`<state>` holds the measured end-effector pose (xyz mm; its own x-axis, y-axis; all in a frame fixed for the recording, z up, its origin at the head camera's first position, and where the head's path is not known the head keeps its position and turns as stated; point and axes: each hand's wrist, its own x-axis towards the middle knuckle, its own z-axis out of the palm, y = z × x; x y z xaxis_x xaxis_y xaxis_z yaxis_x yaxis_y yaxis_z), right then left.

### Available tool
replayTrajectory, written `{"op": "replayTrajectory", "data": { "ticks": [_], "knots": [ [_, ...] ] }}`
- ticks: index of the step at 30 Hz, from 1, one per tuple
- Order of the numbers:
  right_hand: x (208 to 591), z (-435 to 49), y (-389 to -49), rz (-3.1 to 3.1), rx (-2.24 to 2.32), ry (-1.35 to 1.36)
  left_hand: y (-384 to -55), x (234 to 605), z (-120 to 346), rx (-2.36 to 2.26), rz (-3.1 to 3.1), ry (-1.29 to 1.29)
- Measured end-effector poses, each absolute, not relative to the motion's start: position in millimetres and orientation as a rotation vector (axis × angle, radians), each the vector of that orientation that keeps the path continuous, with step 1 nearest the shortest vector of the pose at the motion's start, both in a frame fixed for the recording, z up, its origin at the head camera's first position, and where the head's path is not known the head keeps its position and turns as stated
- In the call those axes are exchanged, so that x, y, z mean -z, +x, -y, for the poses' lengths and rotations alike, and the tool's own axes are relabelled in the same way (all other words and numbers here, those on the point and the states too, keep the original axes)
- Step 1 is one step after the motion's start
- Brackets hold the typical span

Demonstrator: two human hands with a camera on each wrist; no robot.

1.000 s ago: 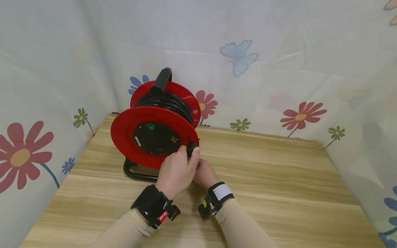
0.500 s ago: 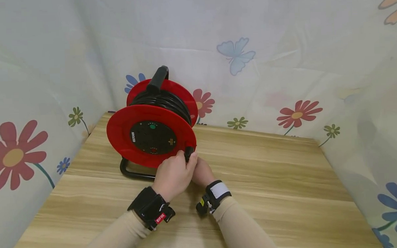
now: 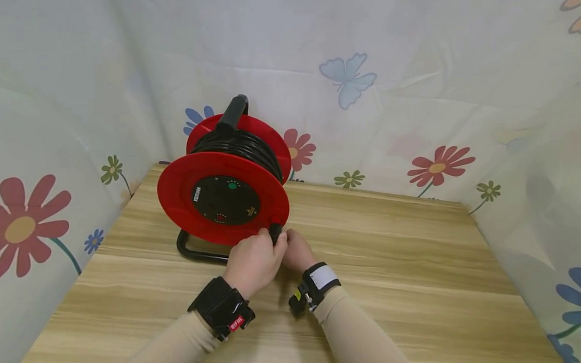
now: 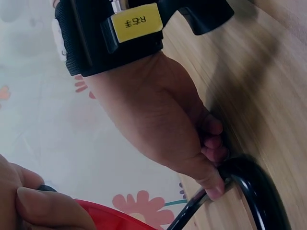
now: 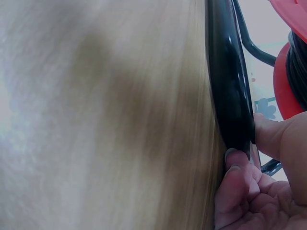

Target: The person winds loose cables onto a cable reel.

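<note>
A red cable reel (image 3: 175,199) wound with black cable (image 3: 245,147) stands on the wooden table, tilted in its black tubular frame (image 3: 203,255). My left hand (image 3: 254,264) grips the black crank knob (image 3: 275,231) at the lower right edge of the front disc. Just beside it, my right hand (image 3: 299,253) holds the bottom corner of the frame. In the right wrist view, the thumb and fingertips of the right hand (image 5: 264,199) pinch the black tube (image 5: 229,81) close to the tabletop. The left wrist view shows only part of the left hand (image 4: 53,211).
A black carrying handle (image 3: 232,117) tops the reel. Behind and on both sides hangs a pale cloth (image 3: 411,49) printed with flowers and butterflies. The wooden tabletop (image 3: 393,242) stretches away to the right of the reel.
The reel's front disc has turned clockwise a little, and the knob has moved down with my left hand on it. My right hand keeps its hold on the frame.
</note>
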<state>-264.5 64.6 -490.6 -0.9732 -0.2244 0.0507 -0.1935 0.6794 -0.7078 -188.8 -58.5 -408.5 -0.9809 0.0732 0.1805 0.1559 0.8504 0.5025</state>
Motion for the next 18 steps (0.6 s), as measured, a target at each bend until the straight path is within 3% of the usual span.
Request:
{"op": "replayTrajectory", "data": {
  "ticks": [18],
  "knots": [
    [494.9, -63.1, -269.7, -2.787, 1.106, -0.172, -186.7, 440.6, 62.6, 0.540, 2.756, -0.110]
  ]
}}
